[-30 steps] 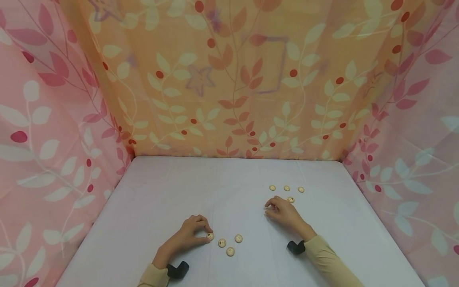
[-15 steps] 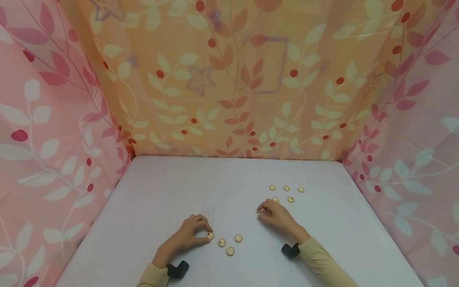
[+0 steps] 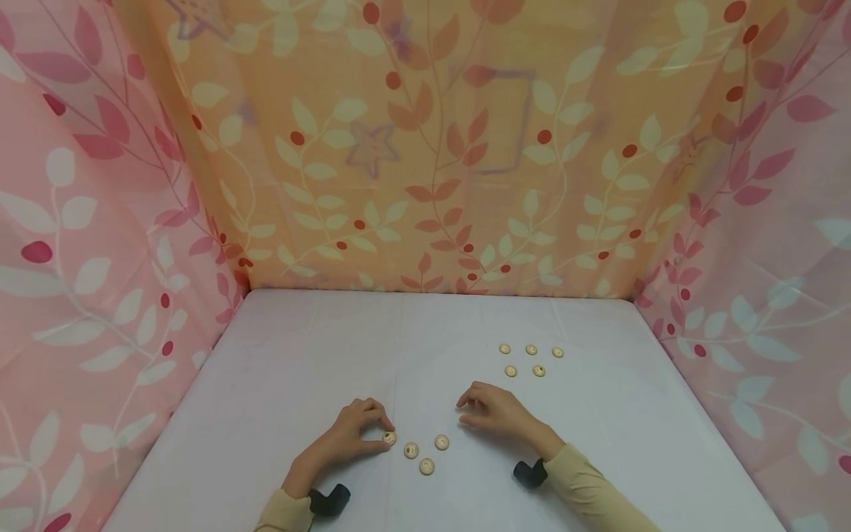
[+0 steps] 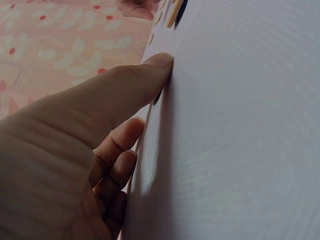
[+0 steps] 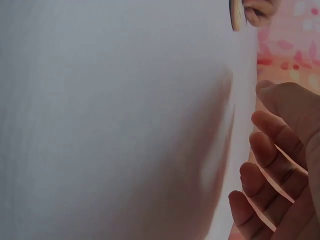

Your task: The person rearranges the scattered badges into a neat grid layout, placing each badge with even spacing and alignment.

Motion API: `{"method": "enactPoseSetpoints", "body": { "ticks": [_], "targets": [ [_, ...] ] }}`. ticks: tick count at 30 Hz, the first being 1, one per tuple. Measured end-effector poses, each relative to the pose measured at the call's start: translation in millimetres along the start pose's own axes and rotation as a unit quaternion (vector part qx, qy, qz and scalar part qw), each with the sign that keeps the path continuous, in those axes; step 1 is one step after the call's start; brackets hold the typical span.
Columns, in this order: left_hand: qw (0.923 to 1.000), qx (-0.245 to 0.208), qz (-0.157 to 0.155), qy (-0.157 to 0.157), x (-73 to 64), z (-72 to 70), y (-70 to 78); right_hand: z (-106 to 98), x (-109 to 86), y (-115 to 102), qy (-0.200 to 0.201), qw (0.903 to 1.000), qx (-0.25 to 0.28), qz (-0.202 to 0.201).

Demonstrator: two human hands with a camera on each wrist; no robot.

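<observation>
Left hand: over the near half of the tabletop [image 3: 299, 347], left of its middle; thumb and forefinger of the left hand [image 3: 349, 432] pinch one disc, gap narrow.
Held disc: small, pale, dark mark on its face; the held disc [image 3: 389, 438] sits at the tabletop, gripped by its rim.
Near discs: three near discs [image 3: 427, 466] on the tabletop, toward the right edge from the held one, staggered, not touching each other.
Right hand: right of centre, nearer the near edge than the far set; fingers of the right hand [image 3: 499, 414] loosely bent and a little apart, nothing between them, raised off the surface.
Far discs: five far discs [image 3: 510, 371] toward the far right corner; row of three, row of two on its near side, all apart.
Handling: judged light and stiff, wood-like, not fragile; low profile gives little to grip, smooth face may slip.
Hold: opposite points of the rim, thumb against forefinger; a fingertip on top should slide one.
Backdrop: leaf-print cloth [image 3: 432, 185] beyond the far edge.
</observation>
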State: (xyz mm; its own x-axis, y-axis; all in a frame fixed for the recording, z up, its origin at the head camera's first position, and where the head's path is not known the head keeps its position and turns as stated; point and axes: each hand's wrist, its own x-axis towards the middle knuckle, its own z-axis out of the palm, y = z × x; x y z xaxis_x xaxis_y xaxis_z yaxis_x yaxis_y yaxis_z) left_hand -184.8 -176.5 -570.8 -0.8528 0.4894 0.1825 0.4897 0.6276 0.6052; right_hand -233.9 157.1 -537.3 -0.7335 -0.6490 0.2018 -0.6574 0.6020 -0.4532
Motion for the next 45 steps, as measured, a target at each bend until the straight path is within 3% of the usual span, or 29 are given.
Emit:
{"method": "enactPoseSetpoints", "body": {
  "ticks": [23, 45],
  "targets": [
    [1.0, 0.002, 0.004, 0.001, -0.1, -0.3, 1.4, 17, 3.3, -24, -0.075, 0.9956, 0.002, -0.056],
    [1.0, 0.002, 0.003, -0.001, -0.3, -1.1, 2.9, 22, 4.8, -31, -0.077, 0.9923, -0.05, -0.083]
  ]
}}
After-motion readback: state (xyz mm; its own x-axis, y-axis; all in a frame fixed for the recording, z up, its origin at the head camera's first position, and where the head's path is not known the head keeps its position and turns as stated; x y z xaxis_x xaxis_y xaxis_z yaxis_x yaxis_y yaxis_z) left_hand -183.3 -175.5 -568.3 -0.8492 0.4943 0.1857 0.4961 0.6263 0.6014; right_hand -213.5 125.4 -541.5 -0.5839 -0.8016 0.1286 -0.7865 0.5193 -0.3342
